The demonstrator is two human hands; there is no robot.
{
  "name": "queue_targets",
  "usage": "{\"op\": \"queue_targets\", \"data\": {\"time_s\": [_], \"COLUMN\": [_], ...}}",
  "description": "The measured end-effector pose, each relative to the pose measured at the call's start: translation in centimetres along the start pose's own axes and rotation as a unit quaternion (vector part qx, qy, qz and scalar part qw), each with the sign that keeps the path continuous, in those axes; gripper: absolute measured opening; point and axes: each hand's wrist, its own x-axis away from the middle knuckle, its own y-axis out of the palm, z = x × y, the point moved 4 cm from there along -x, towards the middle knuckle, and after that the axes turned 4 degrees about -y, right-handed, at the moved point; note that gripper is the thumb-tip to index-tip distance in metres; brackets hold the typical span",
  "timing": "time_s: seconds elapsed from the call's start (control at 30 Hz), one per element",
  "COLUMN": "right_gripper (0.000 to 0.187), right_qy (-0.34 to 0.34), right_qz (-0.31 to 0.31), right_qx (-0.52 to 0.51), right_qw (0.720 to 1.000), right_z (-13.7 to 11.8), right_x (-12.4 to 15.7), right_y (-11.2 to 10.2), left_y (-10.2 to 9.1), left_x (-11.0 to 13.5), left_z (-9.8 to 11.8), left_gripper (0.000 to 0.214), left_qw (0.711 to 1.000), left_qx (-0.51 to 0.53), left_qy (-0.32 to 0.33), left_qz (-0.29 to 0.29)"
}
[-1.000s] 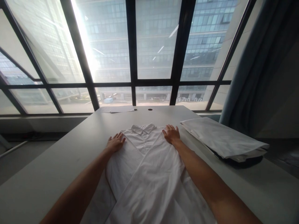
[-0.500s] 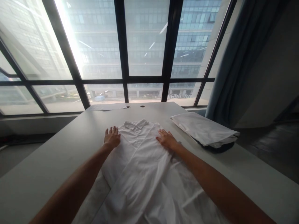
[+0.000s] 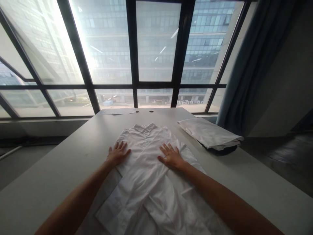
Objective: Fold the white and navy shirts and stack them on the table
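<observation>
A white collared shirt [image 3: 144, 169] lies spread on the table, its collar pointing toward the window. Creases run across its front and lower part. My left hand [image 3: 118, 153] rests flat on the shirt's left edge below the shoulder, fingers spread. On the right side of the chest, my right hand [image 3: 171, 156] presses down with its fingers apart. Neither hand grips the cloth. The sleeves appear partly hidden beneath my forearms, and the shirt's lower end runs out of view at the bottom.
The grey-white table [image 3: 73, 153] reaches to the window [image 3: 156, 42]. At the right lies a folded white cloth bundle [image 3: 210, 132] with something dark under it. A flat white sheet [image 3: 118, 111] lies at the far left edge. A blue curtain [image 3: 241, 78] hangs at the right.
Both hands have slid down the shirt from the shoulders toward me, and their fingers have spread wider. The shoulder area now lies uncovered and flatter. The view has shifted slightly.
</observation>
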Motion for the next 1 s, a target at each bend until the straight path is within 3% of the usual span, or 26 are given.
{"op": "queue_targets", "data": {"time_s": [0.1, 0.17, 0.23, 0.3, 0.4, 0.47, 0.57, 0.63, 0.73, 0.83, 1.0], "right_gripper": [0.083, 0.085, 0.084, 0.082, 0.081, 0.081, 0.081, 0.08, 0.075, 0.075, 0.079], "right_qy": [-0.008, 0.004, 0.011, -0.012, -0.062, -0.071, -0.057, -0.047, -0.061, -0.092, -0.098], "right_qz": [-0.018, -0.034, -0.035, -0.021, -0.008, -0.007, -0.01, 0.01, 0.04, 0.015, -0.002], "right_qx": [-0.008, -0.009, -0.013, -0.024, -0.036, -0.033, -0.027, -0.011, -0.01, -0.037, -0.033], "right_qw": [1.0, 0.999, 0.999, 0.999, 0.997, 0.997, 0.998, 0.999, 0.997, 0.995, 0.995], "right_z": [-0.5, -0.7, -1.2, -2.3, -3.7, -3.9, -3.7, -3.7, -4.2, -4.5, -4.0], "right_x": [0.1, -0.3, -0.9, -1.3, -1.7, -2.2, -3.3, -3.7, -3.2, -2.0, -1.6], "right_y": [0.5, 0.2, -0.2, -0.1, 0.7, 1.1, 0.8, 0.1, -0.1, 0.9, 1.5], "left_y": [0.1, -0.3, -0.6, -0.3, 1.0, 1.4, 0.7, -0.1, -0.4, 0.8, 1.1], "left_x": [-0.5, -0.4, 0.3, 1.5, 2.9, 2.9, 2.1, 2.1, 4.0, 6.5, 8.5], "left_z": [-1.2, -0.6, 1.3, 4.1, 7.6, 8.4, 8.7, 8.9, 9.6, 10.0, 8.7], "left_gripper": [0.069, 0.068, 0.065, 0.063, 0.068, 0.07, 0.067, 0.062, 0.062, 0.067, 0.071], "left_qw": [0.999, 1.0, 1.0, 0.998, 0.987, 0.985, 0.987, 0.987, 0.976, 0.96, 0.958], "left_qx": [0.005, -0.006, -0.008, 0.015, 0.052, 0.055, 0.047, 0.038, 0.054, 0.073, 0.086], "left_qy": [-0.005, -0.019, -0.013, 0.049, 0.152, 0.162, 0.154, 0.155, 0.207, 0.271, 0.275], "left_qz": [-0.031, -0.016, 0.014, 0.029, -0.01, -0.027, -0.027, 0.005, 0.04, -0.006, -0.014]}}
